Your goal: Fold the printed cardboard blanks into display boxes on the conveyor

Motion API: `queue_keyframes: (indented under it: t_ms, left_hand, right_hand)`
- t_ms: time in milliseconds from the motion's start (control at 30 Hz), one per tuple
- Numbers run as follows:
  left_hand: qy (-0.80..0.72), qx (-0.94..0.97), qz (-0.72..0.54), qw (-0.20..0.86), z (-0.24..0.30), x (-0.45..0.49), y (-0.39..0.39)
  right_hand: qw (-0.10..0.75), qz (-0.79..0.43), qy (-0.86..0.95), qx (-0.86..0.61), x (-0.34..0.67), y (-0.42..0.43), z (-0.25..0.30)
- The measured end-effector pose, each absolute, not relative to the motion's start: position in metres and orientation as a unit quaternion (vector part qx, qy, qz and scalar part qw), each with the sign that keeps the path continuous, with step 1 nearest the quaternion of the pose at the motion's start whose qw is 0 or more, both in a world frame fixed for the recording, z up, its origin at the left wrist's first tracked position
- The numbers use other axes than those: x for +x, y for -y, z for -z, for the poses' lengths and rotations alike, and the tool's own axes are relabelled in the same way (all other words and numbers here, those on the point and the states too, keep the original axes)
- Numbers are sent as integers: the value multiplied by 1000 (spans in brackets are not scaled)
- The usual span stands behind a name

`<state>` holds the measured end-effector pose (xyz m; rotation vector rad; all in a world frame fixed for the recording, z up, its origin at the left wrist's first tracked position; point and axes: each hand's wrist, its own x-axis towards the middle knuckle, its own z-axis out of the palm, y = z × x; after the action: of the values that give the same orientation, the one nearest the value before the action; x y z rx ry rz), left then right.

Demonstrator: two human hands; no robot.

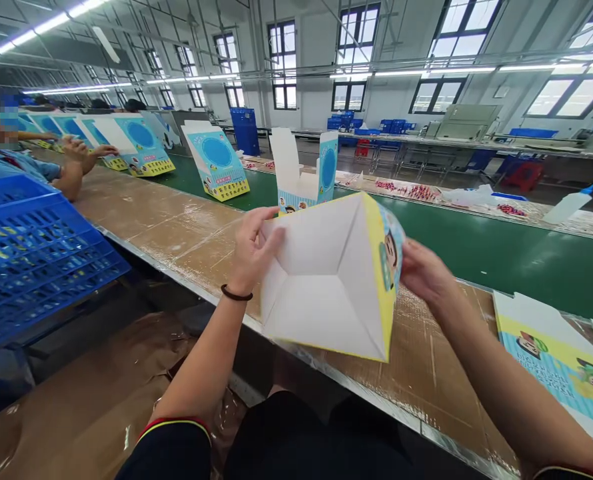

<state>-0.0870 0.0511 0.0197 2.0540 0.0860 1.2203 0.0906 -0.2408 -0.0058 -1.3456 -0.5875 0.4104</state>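
Near field: the person's left hand [254,250] and right hand [426,273] held a paperboard carton [326,287] in the air above the brown-covered desk [416,373]. Each grip was closed on the carton, the left at its white open edge and the right against its printed side. The carton was opened out, its white inner panels meeting at creases; no finished closure was visible. A black wristband [236,293] circled the left wrist. At lower right lay an unfolded printed blank [546,360]. At left stood a blue plastic crate [31,260]. Beyond, upright printed cartons [216,163] lined the desk beside a green conveyor belt [526,260], and a co-worker's hands [81,157] rested near further cartons.
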Motion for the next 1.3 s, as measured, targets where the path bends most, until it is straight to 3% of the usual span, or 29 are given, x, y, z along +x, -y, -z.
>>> queue_keyframes:
  t_ms: [100,167,333,467,533,1000,1133,1300]
  left_hand:
    - [-99,762,-525,366,13,-69,-55]
    - [-153,802,-469,338,45,-57,-48]
    - [-182,937,-183,235,113,-40,-1]
    - [-121,962,-125,211,127,-36,15]
    - [-126,959,-125,219,126,-36,12]
    - [-133,959,-136,210,128,-38,-1]
    - [-119,963,-143,197,132,-42,-14]
    - [-93,966,-157,182,135,-37,-35]
  right_hand:
    - [700,-15,342,-627,109,249,-44]
    - [643,57,386,-659,126,251,-64]
    - [401,165,402,-806,186,235,-55]
    - [171,198,314,-912,218,213,-28]
    - [120,193,289,-930,224,206,-17]
    - [152,245,282,-915,200,222,34]
    - [143,181,162,-960,180,291,50]
    - [118,145,-88,-978,143,444,51]
